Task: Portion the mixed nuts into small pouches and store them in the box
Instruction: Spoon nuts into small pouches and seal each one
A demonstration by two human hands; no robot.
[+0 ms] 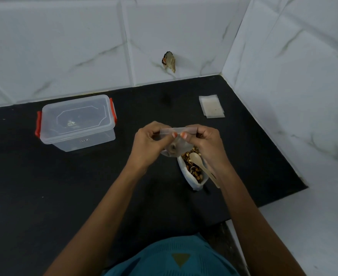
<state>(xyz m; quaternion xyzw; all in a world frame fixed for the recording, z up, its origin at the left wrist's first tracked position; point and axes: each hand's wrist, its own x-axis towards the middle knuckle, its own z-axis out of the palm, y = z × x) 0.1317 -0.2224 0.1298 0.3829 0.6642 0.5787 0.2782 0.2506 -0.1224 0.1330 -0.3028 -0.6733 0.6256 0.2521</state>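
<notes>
Both hands hold a small clear pouch above the black counter. My left hand pinches its top strip at the left and my right hand pinches it at the right. A few nuts show in the pouch's bottom. Just below it lies an open white bag of mixed nuts with a wooden spoon resting in it. A clear plastic box with red clips stands at the left, its lid on.
A stack of flat empty pouches lies at the back right of the black counter. White tiled walls close the back and right side. A scrap of torn wrapper sticks to the back wall.
</notes>
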